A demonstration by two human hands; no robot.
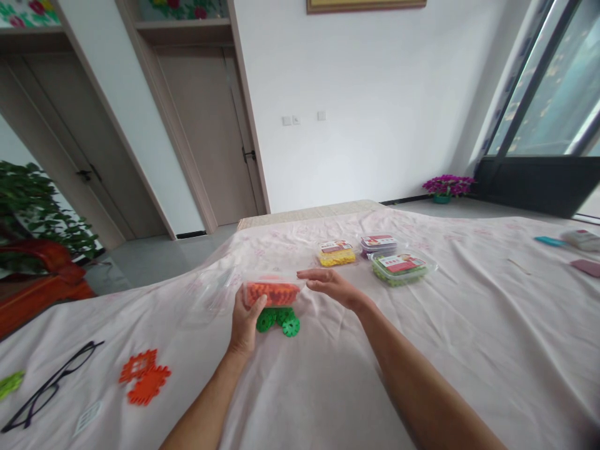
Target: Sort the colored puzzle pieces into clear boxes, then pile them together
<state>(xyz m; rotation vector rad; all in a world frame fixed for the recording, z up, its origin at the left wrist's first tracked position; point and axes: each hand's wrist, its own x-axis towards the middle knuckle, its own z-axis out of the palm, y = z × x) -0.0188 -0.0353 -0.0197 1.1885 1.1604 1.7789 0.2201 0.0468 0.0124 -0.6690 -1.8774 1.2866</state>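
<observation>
My left hand [244, 322] is closed round the left side of a clear plastic box [272, 294] filled with orange-red pieces, its thumb along the front. My right hand [332, 286] is at the box's right end with its fingers stretched out towards it; whether the fingertips touch the box I cannot tell. Several round green notched discs [290, 325] lie just below and partly behind the box. Orange toothed pieces [149, 376] lie on the cloth to the left.
Boxes with yellow pieces [337, 255], purple pieces [377, 245] and green pieces [400, 269] stand farther back. Eyeglasses [51, 384], a small label [87, 417] and a lime-green piece [10, 384] lie left. A blue item [549, 241] lies far right on the pale tablecloth [459, 350].
</observation>
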